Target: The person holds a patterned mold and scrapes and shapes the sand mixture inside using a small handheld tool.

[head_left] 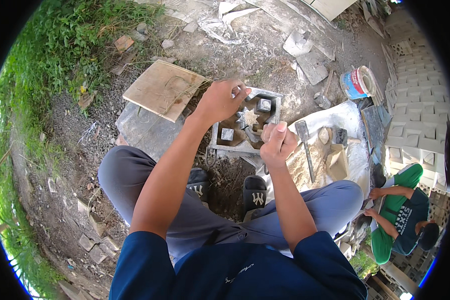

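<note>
A square metal mould [239, 148] lies on the ground in front of my feet. Inside it are a star-shaped piece [247, 118] with pale powder on top and small grey square blocks [227, 134]. My left hand [224, 100] is over the mould's far left corner, fingers curled; whatever they grip is hidden. At the mould's right side my right hand [279, 144] is closed in a fist, thumb on top. A short curved metal piece [250, 134] reaches from beside this fist toward the star; I cannot tell whether the fist holds it.
Right of the mould, a white sheet [341, 118] carries sand [305, 167], a flat-ended bar [306, 145] and a block-shaped piece [337, 162]. A paint bucket [357, 83] stands beyond. Boards [162, 89] lie left. Another person [405, 215] sits at right near stacked blocks [415, 110].
</note>
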`<state>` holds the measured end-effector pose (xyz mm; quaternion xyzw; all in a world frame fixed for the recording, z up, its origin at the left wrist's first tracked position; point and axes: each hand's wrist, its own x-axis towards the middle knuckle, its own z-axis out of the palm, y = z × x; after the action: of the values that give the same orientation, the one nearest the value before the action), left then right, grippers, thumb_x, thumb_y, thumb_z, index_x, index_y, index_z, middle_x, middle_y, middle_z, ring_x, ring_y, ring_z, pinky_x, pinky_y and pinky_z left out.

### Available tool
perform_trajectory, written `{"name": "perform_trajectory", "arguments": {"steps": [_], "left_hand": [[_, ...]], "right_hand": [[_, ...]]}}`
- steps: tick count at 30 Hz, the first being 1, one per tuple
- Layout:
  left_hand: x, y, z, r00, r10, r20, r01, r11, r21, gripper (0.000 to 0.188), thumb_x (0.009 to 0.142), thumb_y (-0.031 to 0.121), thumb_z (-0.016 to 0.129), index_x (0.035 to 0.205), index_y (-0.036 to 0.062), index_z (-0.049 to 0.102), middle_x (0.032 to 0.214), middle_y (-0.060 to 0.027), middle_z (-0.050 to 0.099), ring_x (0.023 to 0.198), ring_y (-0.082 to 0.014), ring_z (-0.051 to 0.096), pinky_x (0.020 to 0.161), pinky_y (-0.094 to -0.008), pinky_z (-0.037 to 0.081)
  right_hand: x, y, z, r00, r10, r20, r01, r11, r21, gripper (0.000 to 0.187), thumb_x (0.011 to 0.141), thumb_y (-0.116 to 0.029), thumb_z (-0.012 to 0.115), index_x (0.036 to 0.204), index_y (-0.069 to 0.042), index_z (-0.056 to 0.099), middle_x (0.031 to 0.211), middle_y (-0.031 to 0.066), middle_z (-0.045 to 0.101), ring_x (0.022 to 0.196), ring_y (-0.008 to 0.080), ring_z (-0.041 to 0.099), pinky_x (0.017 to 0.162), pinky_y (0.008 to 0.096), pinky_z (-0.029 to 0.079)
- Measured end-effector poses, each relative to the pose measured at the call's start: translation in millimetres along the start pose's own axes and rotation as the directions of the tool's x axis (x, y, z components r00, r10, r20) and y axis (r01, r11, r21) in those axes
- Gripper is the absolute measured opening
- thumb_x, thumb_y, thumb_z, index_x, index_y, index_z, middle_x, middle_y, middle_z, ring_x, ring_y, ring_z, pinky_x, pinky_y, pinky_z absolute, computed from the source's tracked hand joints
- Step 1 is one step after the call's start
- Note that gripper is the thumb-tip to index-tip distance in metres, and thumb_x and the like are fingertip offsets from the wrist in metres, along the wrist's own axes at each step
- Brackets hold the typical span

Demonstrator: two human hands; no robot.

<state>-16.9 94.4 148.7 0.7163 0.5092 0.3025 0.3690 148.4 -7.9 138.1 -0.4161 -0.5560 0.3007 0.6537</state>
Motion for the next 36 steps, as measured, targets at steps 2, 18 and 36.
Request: {"name": "perform_trajectory", "arguments": {"steps": [2, 18, 36], "left_hand": [[-3, -10, -4, 1.000, -0.009, -0.029, 0.009, 1.000, 0.029, 0.026, 0.097, 0.027, 0.068, 0.102, 0.0024, 0.071, 0.085, -0.0174, 0.070, 0.073, -0.0265, 0.065, 0.070, -0.0384, 0.051], [-2, -6, -6, 1.000, -0.005, -0.013, 0.005, 1.000, 0.029, 0.026, 0.097, 0.026, 0.068, 0.106, 0.0011, 0.071, 0.091, -0.0166, 0.071, 0.073, -0.0248, 0.064, 0.070, -0.0383, 0.051], [-4, -8, -7, 0.998, 0.028, -0.051, -0.028, 1.000, 0.015, 0.027, 0.097, 0.028, 0.069, 0.102, 0.0020, 0.072, 0.085, -0.0170, 0.071, 0.073, -0.0269, 0.066, 0.069, -0.0378, 0.052]], "right_hand": [[1, -8, 5, 1.000, 0.002, -0.004, -0.002, 0.999, 0.047, 0.053, 0.113, -0.027, 0.041, 0.064, -0.007, 0.033, 0.053, 0.0012, 0.038, 0.046, 0.0089, 0.030, 0.044, 0.0289, 0.026], [9, -2, -5, 0.985, 0.146, -0.096, -0.139, 0.987, 0.079, 0.049, 0.111, -0.018, 0.046, 0.064, -0.005, 0.036, 0.055, -0.0012, 0.038, 0.047, 0.0066, 0.028, 0.043, 0.0289, 0.024], [10, -20, -8, 0.982, 0.190, 0.003, -0.190, 0.981, 0.031, 0.051, 0.109, -0.023, 0.052, 0.063, -0.004, 0.041, 0.056, -0.0023, 0.038, 0.049, 0.0062, 0.031, 0.044, 0.0275, 0.025]]}}
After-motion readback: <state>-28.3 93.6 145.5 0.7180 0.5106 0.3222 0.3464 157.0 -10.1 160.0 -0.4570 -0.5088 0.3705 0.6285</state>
